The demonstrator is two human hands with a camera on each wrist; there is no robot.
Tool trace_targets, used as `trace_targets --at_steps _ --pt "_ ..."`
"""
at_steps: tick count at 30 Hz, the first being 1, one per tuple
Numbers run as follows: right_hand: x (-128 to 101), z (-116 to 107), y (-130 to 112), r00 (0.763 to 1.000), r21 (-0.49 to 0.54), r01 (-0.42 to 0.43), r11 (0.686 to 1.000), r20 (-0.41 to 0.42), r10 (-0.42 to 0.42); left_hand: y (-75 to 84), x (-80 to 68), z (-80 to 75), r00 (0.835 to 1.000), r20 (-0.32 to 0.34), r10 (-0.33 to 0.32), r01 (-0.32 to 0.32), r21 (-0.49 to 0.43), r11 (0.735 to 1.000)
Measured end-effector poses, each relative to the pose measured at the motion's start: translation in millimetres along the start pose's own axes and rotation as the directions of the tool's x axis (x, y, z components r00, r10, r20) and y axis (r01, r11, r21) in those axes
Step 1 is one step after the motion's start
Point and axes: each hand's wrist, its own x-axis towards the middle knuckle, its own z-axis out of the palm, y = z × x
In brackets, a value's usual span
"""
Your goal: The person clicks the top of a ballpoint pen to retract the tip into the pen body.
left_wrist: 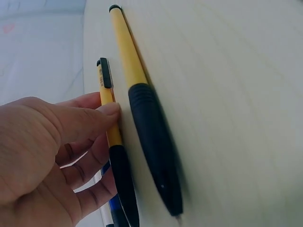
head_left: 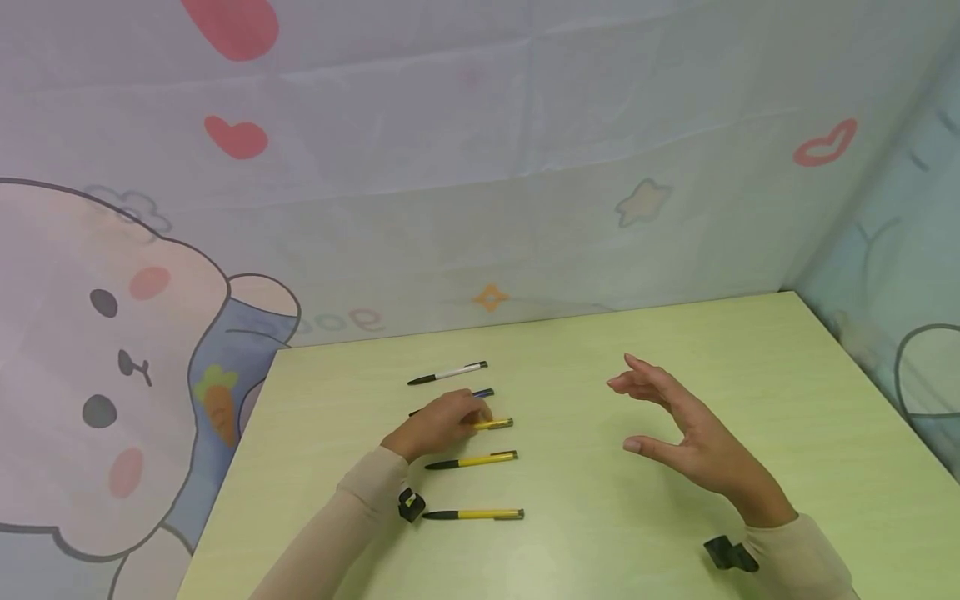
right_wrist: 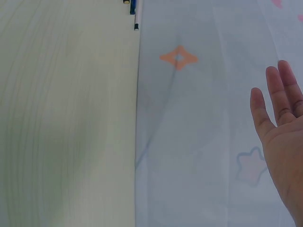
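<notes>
Pale green tabletop (head_left: 600,500) carries five pens near its left edge. Left hand (head_left: 438,425) pinches the middle yellow pen (head_left: 497,423), light, stiff, slick; best held at its black rubber grip. Right hand (head_left: 686,437) hovers spread, holding nothing.

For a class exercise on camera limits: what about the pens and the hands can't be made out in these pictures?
- Blue pen: middle hidden by the left hand, head view.
- Yellow pen under the fingers: tip cut off by the bottom edge, left wrist view.
- Right hand: cut by the frame edge, right wrist view.
</notes>
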Motion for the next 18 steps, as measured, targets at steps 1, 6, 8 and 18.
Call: trace_targets --at_steps 1,6,8,18 --pt "0.1 0.0 -0.1 1.000 -0.002 0.002 1.000 -0.002 -0.002 0.5 0.5 -0.1 1.000 0.002 -0.002 0.002 0.004 1.000" --pt "1.7 0.0 0.1 1.000 -0.005 0.023 1.000 -0.004 -0.023 4.7 1.4 -1.7 1.000 0.001 -0.002 0.002 0.023 1.000" --pt "2.3 0.0 0.2 1.000 -0.005 0.029 1.000 -0.004 -0.029 6.5 1.2 -2.9 1.000 -0.003 -0.005 0.005 0.027 1.000" --pt "3.5 -0.8 1.3 0.999 -0.003 0.034 0.999 -0.004 -0.034 13.8 3.0 -12.7 0.997 -0.065 -0.037 0.033 -0.062 0.998"
